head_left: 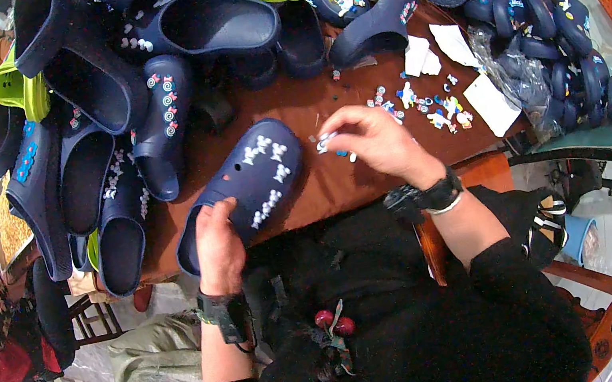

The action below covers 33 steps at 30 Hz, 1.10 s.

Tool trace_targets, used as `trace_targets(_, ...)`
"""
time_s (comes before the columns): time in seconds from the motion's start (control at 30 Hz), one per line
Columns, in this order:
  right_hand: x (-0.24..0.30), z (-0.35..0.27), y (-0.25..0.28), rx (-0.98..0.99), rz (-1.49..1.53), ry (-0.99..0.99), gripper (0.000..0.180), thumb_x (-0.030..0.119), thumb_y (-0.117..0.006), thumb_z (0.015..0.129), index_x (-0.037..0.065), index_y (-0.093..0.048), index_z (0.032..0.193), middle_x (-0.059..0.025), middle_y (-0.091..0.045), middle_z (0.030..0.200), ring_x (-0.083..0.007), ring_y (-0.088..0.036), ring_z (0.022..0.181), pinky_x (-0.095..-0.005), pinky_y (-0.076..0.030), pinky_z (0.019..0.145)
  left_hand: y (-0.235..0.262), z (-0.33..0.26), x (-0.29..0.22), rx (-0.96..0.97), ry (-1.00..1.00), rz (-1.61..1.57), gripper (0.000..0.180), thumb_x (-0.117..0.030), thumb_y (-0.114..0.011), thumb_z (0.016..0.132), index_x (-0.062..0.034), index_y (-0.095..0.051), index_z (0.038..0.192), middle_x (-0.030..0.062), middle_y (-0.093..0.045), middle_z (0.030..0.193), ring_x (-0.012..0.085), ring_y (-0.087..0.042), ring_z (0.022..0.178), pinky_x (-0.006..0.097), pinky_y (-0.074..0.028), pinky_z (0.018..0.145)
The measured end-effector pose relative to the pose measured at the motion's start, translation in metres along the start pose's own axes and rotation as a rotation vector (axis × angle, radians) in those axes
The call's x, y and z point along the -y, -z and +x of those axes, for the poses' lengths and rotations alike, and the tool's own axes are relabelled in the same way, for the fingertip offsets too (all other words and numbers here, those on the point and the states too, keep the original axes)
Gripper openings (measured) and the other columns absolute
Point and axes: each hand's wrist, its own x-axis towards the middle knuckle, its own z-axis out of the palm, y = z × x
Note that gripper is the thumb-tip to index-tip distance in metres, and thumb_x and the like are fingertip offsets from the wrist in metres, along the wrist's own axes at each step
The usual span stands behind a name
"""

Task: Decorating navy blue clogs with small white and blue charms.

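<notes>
Fingers of the right hand [373, 139] are pinched close together on a tiny white and blue piece [325, 142]. The left hand [219, 247] is curled around the heel end of a dark blue clog [252, 184], with its thumb on top. The clog is over the brown desk [323, 194], near its front edge. Its toe points away and to the right, so its long way runs on a slant. The step looks like fixing the piece onto the clog. The next move seems to call for lining the piece up with a hole [238, 167].
</notes>
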Motion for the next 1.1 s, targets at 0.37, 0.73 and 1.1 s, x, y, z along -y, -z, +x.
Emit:
trace_targets(0.37,0.005,0.016,-0.077,0.058,-0.269,0.272,0.013,0.016,-0.075,0.074,0.01,-0.069,0.083,-0.0042,-0.062,0.105,-0.0254,-0.049,0.11,-0.0354,-0.039,0.094,-0.011,-0.029,0.018,-0.02,-0.065,0.132,0.04,0.0,-0.052,0.083,0.0011,-0.054,0.122,0.0085,-0.062,0.116,0.0186,-0.059,0.106,0.031,-0.044,0.096)
trace_targets(0.73,0.011,0.018,-0.094,-0.025,-0.486,0.23,0.016,0.02,-0.077,0.071,0.012,-0.066,0.079,-0.0078,-0.052,0.129,-0.0321,-0.036,0.126,-0.0519,-0.027,0.099,-0.015,-0.044,0.029,0.012,-0.079,0.251,0.043,0.001,-0.049,0.09,0.0017,-0.045,0.133,0.0092,-0.057,0.124,0.0163,-0.054,0.114,0.031,-0.042,0.1)
trace_targets(1.1,0.017,0.016,-0.075,0.07,-0.636,0.105,0.045,0.016,-0.085,0.061,0.012,-0.053,0.093,-0.0073,-0.052,0.125,-0.0321,-0.038,0.124,-0.0513,-0.031,0.092,-0.011,-0.048,0.047,0.147,-0.195,0.491,0.045,-0.001,-0.056,0.089,0.0023,-0.047,0.133,0.0085,-0.057,0.127,0.0164,-0.054,0.114,0.03,-0.04,0.1)
